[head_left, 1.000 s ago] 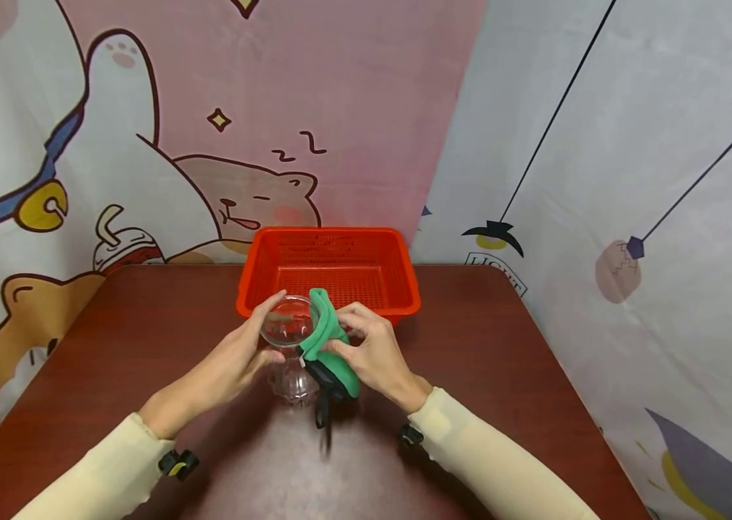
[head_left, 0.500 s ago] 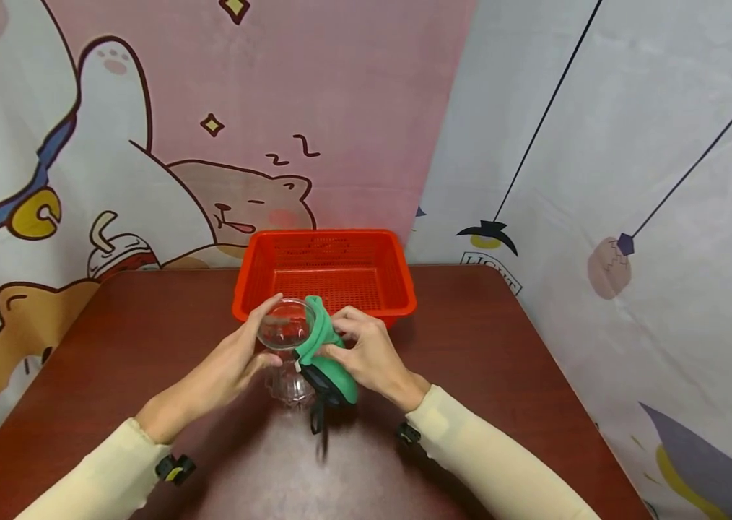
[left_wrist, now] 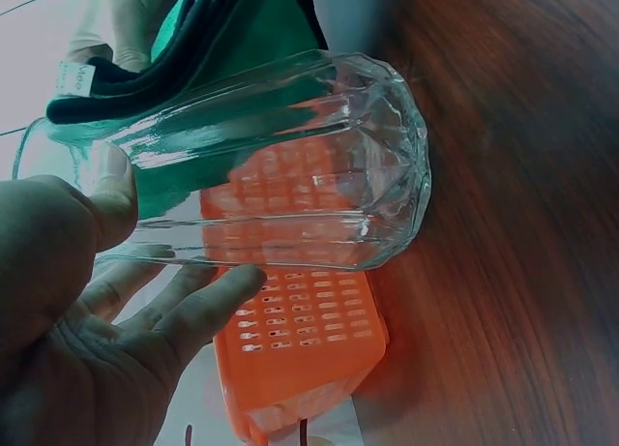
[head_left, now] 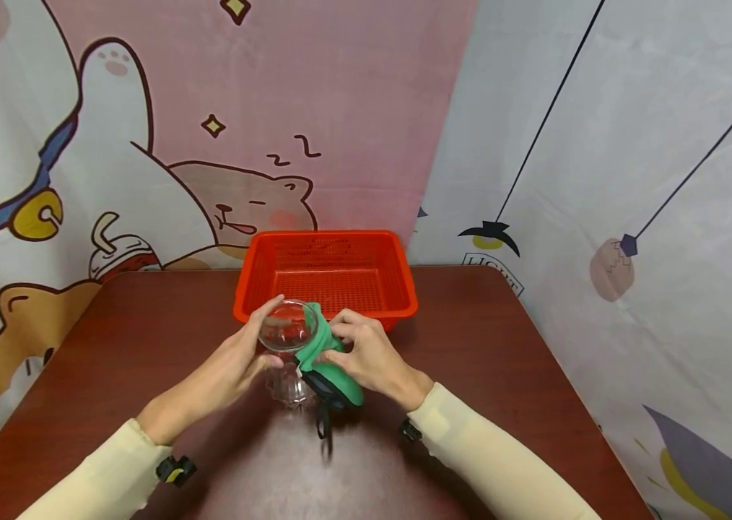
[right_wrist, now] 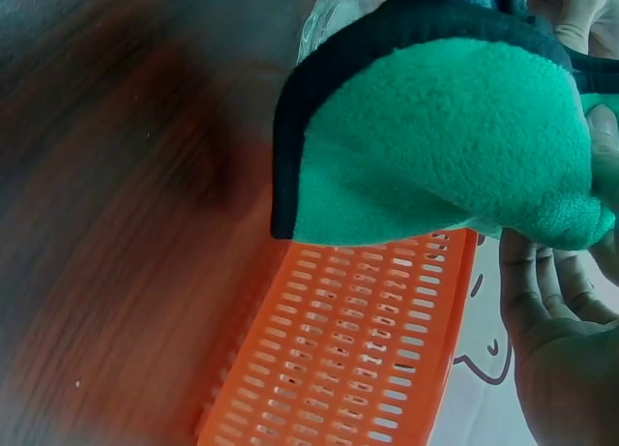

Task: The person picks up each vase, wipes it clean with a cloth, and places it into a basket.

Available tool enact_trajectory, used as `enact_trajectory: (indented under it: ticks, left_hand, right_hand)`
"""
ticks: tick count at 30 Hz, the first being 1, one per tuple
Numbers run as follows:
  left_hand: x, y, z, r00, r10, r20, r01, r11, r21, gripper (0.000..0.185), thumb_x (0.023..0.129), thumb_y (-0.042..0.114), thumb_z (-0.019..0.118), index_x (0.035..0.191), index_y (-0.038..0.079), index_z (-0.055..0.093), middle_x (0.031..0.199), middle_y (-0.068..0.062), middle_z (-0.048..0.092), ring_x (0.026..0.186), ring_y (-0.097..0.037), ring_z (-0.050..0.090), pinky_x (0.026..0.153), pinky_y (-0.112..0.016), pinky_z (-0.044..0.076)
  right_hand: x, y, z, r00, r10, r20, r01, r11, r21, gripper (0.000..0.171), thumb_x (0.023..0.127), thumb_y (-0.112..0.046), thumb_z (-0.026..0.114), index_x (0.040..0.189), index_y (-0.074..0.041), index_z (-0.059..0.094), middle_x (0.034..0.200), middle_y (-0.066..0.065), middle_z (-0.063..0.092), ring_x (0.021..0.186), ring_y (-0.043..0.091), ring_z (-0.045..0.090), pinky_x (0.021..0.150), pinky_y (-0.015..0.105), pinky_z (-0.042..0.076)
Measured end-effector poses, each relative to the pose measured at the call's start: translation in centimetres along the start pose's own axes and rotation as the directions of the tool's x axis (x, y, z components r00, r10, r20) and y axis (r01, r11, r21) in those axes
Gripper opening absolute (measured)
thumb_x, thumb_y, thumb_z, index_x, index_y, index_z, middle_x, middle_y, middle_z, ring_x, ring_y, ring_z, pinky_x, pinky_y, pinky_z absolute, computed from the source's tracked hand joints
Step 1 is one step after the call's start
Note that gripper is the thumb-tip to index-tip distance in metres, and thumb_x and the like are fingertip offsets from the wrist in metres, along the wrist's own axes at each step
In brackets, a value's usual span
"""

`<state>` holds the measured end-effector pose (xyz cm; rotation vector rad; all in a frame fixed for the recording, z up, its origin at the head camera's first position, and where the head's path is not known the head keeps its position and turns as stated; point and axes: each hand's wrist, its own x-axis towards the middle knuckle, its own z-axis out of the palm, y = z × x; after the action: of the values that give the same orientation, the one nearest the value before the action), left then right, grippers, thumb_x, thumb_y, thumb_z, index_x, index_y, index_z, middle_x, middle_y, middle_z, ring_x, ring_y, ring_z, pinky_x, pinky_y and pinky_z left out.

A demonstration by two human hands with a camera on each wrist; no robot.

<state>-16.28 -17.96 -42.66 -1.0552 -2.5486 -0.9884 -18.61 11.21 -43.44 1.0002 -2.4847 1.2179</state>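
I log: left hand (head_left: 236,361) grips the clear ribbed glass tumbler (head_left: 288,339); right hand (head_left: 366,354) pinches the green fleece cloth (head_left: 327,361) against it. Risk: smooth glass slipping under the rubbing.

Left hand (head_left: 236,361) grips a clear ribbed glass tumbler (head_left: 286,347), tilted, above the dark red-brown wooden table (head_left: 502,347). Right hand (head_left: 366,354) presses a green fleece cloth with black edging (head_left: 327,361) against the glass rim. Orange perforated plastic basket (head_left: 327,271) sits just behind.
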Motion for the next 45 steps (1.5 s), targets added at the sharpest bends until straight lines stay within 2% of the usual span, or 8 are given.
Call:
enact_trajectory:
  ticks: [5,12,21,27,32,38,45]
  left_hand:
    - [-0.1,-0.1,0.0,1.000,-0.006,0.002,0.006,1.000,0.002,0.113,0.093,0.006,0.091,0.182,0.004,0.021,0.156,-0.021,0.072,0.143,-0.042,0.074,0.118,-0.069,0.058]
    - [-0.1,-0.1,-0.1,1.000,0.001,0.007,-0.001,1.000,-0.009,0.112,0.095,0.006,0.090,0.182,0.003,0.020,0.156,-0.022,0.071,0.143,-0.042,0.074,0.118,-0.069,0.057]
    - [0.0,-0.1,-0.1,1.000,-0.001,0.012,0.001,1.000,-0.025,0.115,0.095,0.004,0.090,0.183,0.008,0.017,0.157,-0.022,0.070,0.143,-0.042,0.074,0.119,-0.069,0.057]
    - [0.1,-0.2,-0.1,1.000,0.002,0.009,-0.001,1.000,-0.029,0.113,0.096,0.005,0.089,0.183,0.008,0.018,0.158,-0.022,0.071,0.143,-0.042,0.074,0.120,-0.069,0.057]
    - [0.1,-0.2,-0.1,1.000,-0.006,0.011,0.006,1.000,-0.024,0.112,0.096,0.007,0.089,0.183,0.006,0.019,0.157,-0.022,0.071,0.145,-0.041,0.073,0.121,-0.070,0.055]
    - [0.3,-0.1,-0.1,1.000,-0.003,0.011,0.004,0.999,-0.034,0.111,0.095,0.003,0.089,0.182,0.004,0.019,0.156,-0.023,0.071,0.143,-0.043,0.074,0.120,-0.069,0.056]
    - [0.2,-0.1,0.0,1.000,0.012,0.005,-0.012,1.000,-0.027,0.112,0.096,0.008,0.089,0.183,0.006,0.018,0.155,-0.022,0.072,0.140,-0.042,0.075,0.118,-0.068,0.058]
  right_hand:
    - [0.1,0.0,0.0,0.999,-0.007,0.046,0.009,0.999,-0.046,0.031,0.089,-0.019,0.103,0.115,-0.008,0.090,0.110,0.004,0.078,0.092,0.013,0.073,0.078,0.020,0.062]
    - [0.1,0.2,0.0,0.994,-0.016,0.109,0.029,0.993,-0.111,0.038,0.090,-0.025,0.104,0.121,-0.009,0.088,0.107,0.002,0.077,0.091,0.011,0.067,0.076,0.018,0.058]
    - [0.1,0.5,0.1,0.987,-0.014,0.160,0.043,0.983,-0.181,0.042,0.086,-0.030,0.106,0.115,-0.009,0.085,0.098,0.000,0.073,0.088,0.010,0.062,0.076,0.019,0.054]
    - [-0.1,0.8,0.2,0.981,0.011,0.195,0.031,0.977,-0.210,0.042,0.086,-0.032,0.106,0.113,-0.009,0.082,0.099,0.001,0.074,0.091,0.011,0.063,0.077,0.019,0.055]
    - [-0.3,1.2,0.3,0.972,0.034,0.231,0.018,0.976,-0.217,0.041,0.087,-0.032,0.105,0.113,-0.009,0.082,0.103,0.002,0.076,0.092,0.011,0.064,0.080,0.018,0.058]
    - [-0.5,1.9,0.6,0.959,0.054,0.277,0.020,0.965,-0.260,0.039,0.087,-0.033,0.105,0.108,-0.011,0.081,0.102,0.002,0.075,0.089,0.010,0.061,0.078,0.020,0.054]
    - [-0.8,2.4,1.1,0.935,0.108,0.339,0.005,0.949,-0.315,0.042,0.090,-0.033,0.103,0.114,-0.006,0.082,0.106,0.005,0.074,0.087,0.009,0.057,0.074,0.021,0.050]
